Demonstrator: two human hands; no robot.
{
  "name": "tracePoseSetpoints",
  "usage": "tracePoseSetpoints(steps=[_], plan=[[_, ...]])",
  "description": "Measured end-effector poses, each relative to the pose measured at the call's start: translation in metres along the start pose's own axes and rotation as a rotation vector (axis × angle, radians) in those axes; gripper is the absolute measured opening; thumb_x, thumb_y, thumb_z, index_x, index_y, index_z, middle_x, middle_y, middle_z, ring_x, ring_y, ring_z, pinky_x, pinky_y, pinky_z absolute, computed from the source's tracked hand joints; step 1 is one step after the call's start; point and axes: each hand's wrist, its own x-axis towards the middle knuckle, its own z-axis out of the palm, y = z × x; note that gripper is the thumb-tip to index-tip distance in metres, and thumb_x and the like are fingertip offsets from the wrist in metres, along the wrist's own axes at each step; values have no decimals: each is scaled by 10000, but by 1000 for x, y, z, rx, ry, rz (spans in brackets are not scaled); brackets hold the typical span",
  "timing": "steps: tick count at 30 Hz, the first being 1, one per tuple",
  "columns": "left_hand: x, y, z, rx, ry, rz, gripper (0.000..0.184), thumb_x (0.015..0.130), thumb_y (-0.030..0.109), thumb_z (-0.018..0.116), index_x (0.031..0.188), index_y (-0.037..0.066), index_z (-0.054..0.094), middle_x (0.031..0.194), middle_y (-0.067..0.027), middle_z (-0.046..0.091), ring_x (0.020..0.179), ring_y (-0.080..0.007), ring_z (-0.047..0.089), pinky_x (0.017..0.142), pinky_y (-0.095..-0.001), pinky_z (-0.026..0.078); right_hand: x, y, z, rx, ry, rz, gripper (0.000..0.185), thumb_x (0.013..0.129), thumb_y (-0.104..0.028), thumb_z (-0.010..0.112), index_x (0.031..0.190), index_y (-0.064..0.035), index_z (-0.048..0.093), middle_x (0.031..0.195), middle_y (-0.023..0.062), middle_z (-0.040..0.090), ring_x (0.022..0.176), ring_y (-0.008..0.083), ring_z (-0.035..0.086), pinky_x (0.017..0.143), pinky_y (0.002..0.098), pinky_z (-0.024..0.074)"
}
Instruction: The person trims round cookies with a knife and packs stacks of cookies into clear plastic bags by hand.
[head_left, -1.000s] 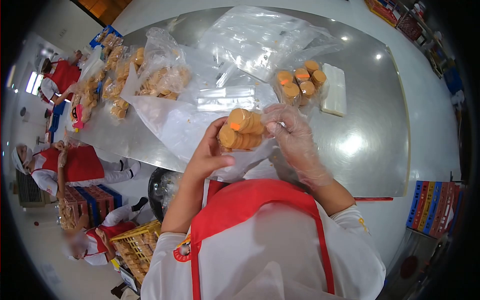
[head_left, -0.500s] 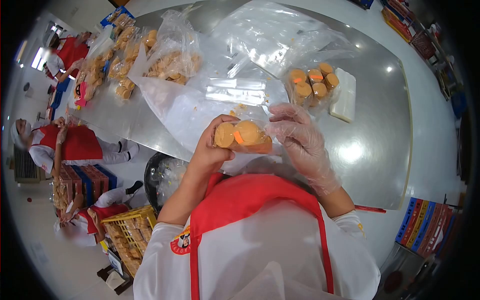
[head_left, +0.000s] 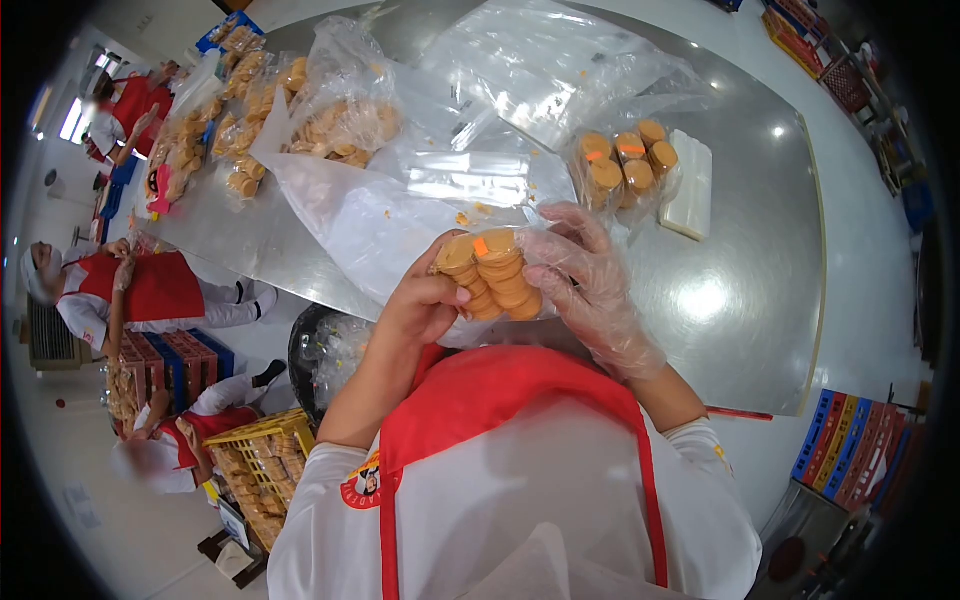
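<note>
A clear pack of round biscuits [head_left: 490, 272], stacked in two columns with an orange label on top, is held over the near edge of the table. My left hand [head_left: 420, 298], bare, grips its left side with the thumb on the front. My right hand [head_left: 595, 295], in a clear glove, has its fingers closed on the right side. Beyond lie flat clear wrappers [head_left: 468, 178] on a plastic sheet [head_left: 350, 225] with crumbs. A bag of biscuit packs [head_left: 625, 165] stands at the right, beside a white stack of bags [head_left: 687, 187].
Loose biscuits fill an open bag [head_left: 345, 130] at the back left, near more bagged biscuits [head_left: 240, 135]. Three co-workers in red aprons are at the left. A black bin [head_left: 325, 360] and yellow crate [head_left: 262, 465] stand on the floor. Coloured crates [head_left: 850, 450] are at the right.
The biscuit pack has been tipped so its two stacked columns face me. My right hand has moved in and closed on its right side.
</note>
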Motion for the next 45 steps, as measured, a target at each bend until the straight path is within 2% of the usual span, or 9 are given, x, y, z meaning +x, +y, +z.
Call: tracePoseSetpoints(steps=[7, 10, 16, 21, 24, 28, 31, 37, 45], plan=[[1, 0, -3, 90, -38, 25, 545, 677, -9, 674, 1187, 22, 486, 1076, -69, 580, 1049, -179, 572, 909, -310, 467, -1, 5, 3, -14, -28, 7, 278, 844, -108, 709, 1121, -91, 691, 1205, 130, 541, 971, 224, 602, 838, 326, 505], [1, 1, 16, 206, 87, 101, 553, 691, -3, 741, 1181, 31, 487, 1044, -47, 574, 1010, -142, 568, 883, -275, 462, -6, 18, 7, -34, 3, 4, 259, 837, -106, 714, 1095, -87, 694, 1200, 134, 545, 997, 247, 605, 859, 340, 501], [1, -12, 0, 420, 71, 240, 543, 704, 11, 770, 1177, 31, 504, 1054, -37, 564, 1020, -132, 553, 902, -277, 447, -14, 26, 11, 24, 74, -7, 267, 817, -99, 724, 1080, -73, 685, 1138, 146, 578, 1010, 270, 604, 874, 351, 496], [5, -16, 5, 258, 117, 239, 479, 761, 42, 746, 1188, 52, 529, 1063, -41, 578, 1020, -138, 562, 908, -286, 454, -9, 25, 15, 35, 7, 33, 283, 829, -142, 721, 1099, -68, 679, 1166, 142, 560, 1020, 246, 604, 844, 341, 506], [9, -21, -9, 208, 136, 196, 398, 803, 49, 728, 1163, 48, 559, 1073, -57, 604, 1009, -146, 582, 895, -291, 476, -6, 18, 20, 66, 11, 208, 290, 832, -166, 716, 1095, -51, 671, 1171, 133, 557, 992, 217, 602, 801, 327, 510], [11, -28, -15, 140, 188, 202, 318, 833, 41, 713, 1125, 33, 588, 1082, -85, 629, 980, -153, 607, 861, -290, 507, -10, 27, 26, 117, 46, 302, 312, 817, -180, 726, 1080, -23, 663, 1136, 134, 571, 936, 199, 595, 761, 315, 504], [11, -26, -11, 132, 228, 217, 322, 832, 27, 711, 1128, 21, 583, 1065, -86, 630, 953, -145, 612, 845, -279, 511, -14, 36, 29, 108, 40, 353, 336, 805, -199, 742, 1075, -14, 663, 1110, 134, 576, 916, 200, 590, 762, 314, 499], [9, -32, 0, 351, 307, 294, 333, 821, 6, 719, 1125, 2, 583, 1049, -73, 625, 953, -126, 599, 846, -273, 504, -13, 43, 35, 163, 0, 458, 362, 782, -220, 767, 1043, 16, 682, 1062, 123, 575, 929, 217, 586, 796, 318, 492], [7, -31, -3, 240, 259, 262, 337, 818, -5, 716, 1128, 5, 584, 1057, -74, 619, 951, -130, 602, 841, -275, 508, -13, 46, 30, 338, -17, 507, 376, 764, -247, 781, 1008, 27, 699, 1044, 126, 578, 935, 229, 587, 803, 323, 492]])
